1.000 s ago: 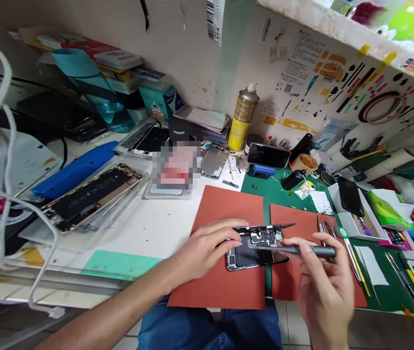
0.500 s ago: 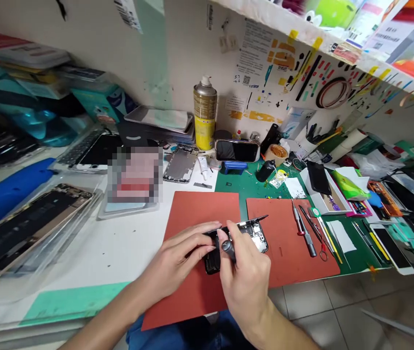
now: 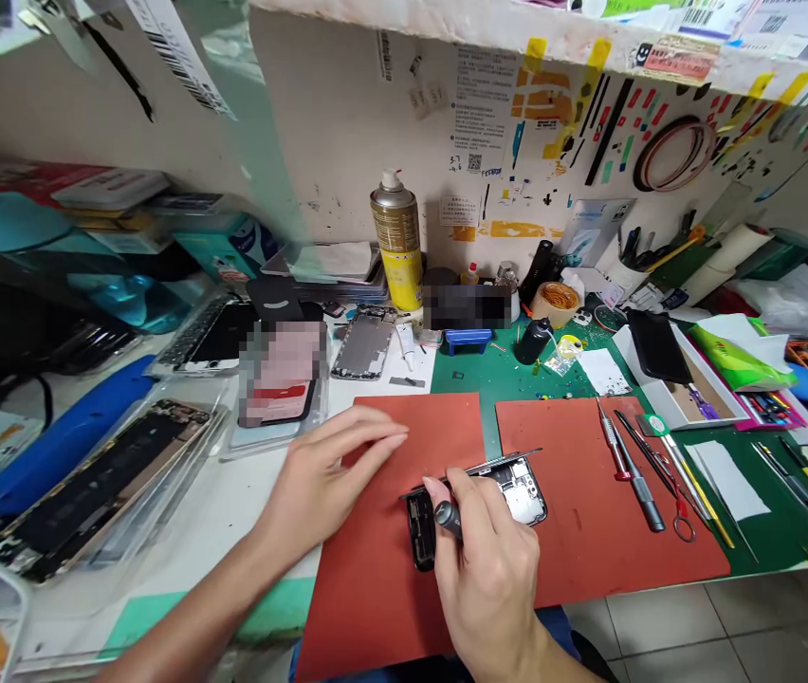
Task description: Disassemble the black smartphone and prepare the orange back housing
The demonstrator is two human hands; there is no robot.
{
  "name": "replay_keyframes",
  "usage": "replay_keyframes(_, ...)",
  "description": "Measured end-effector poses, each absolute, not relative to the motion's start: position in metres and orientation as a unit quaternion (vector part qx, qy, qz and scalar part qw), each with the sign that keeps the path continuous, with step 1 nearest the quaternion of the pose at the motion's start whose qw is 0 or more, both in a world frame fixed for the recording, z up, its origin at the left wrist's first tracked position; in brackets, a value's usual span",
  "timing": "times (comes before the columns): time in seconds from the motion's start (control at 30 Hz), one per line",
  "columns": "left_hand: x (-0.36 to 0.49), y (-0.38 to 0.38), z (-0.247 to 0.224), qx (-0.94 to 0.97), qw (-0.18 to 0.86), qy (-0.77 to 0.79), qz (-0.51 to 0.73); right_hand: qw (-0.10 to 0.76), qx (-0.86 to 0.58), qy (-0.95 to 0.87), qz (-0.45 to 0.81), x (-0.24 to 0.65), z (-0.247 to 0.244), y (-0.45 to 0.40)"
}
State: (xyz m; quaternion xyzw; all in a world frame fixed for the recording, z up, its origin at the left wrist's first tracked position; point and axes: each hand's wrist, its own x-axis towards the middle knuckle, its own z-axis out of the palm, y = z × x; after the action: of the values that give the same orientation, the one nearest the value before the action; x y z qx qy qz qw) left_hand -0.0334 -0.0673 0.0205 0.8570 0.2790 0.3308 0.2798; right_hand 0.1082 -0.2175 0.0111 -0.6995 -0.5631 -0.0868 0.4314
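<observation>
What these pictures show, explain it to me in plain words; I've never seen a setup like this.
There is no machine: these are a person's two bare hands, seen by a camera worn on the head, looking forward and down. The right hand grips a dark-handled tool at an opened phone, above reddish mats. The left hand hovers apart from the phone; whether it pinches anything is too small to tell. To the right lie slim hand tools; a spray can stands at the back.
</observation>
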Motion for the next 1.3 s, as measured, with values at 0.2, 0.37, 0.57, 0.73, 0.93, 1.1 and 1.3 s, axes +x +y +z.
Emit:
replay_keyframes(0.2,0.035,-0.034,-0.005,0.927,0.188,0.225,0.235,0.418,-0.706,-0.561,-0.108,0.107,0.007,-0.219)
replay_keyframes(0.37,0.055,-0.034,-0.020,0.936,0.149,0.243,0.206,0.413,-0.711,-0.559,-0.113,0.106,0.006,-0.219)
replay_keyframes(0.57,0.058,-0.040,-0.024,0.935,0.123,0.266,0.199,0.416,-0.716,-0.548,-0.116,0.105,0.009,-0.218)
replay_keyframes(0.73,0.054,-0.041,-0.025,0.937,0.131,0.258,0.198,0.416,-0.717,-0.545,-0.126,0.105,0.009,-0.217)
replay_keyframes(0.93,0.044,-0.037,-0.028,0.935,0.162,0.238,0.206,0.413,-0.712,-0.552,-0.133,0.105,0.008,-0.217)
replay_keyframes(1.1,0.037,-0.038,-0.028,0.936,0.176,0.220,0.209,0.415,-0.710,-0.552,-0.137,0.105,0.009,-0.217)
replay_keyframes(1.3,0.040,-0.040,-0.028,0.939,0.184,0.207,0.204,0.419,-0.707,-0.552,-0.142,0.105,0.010,-0.216)
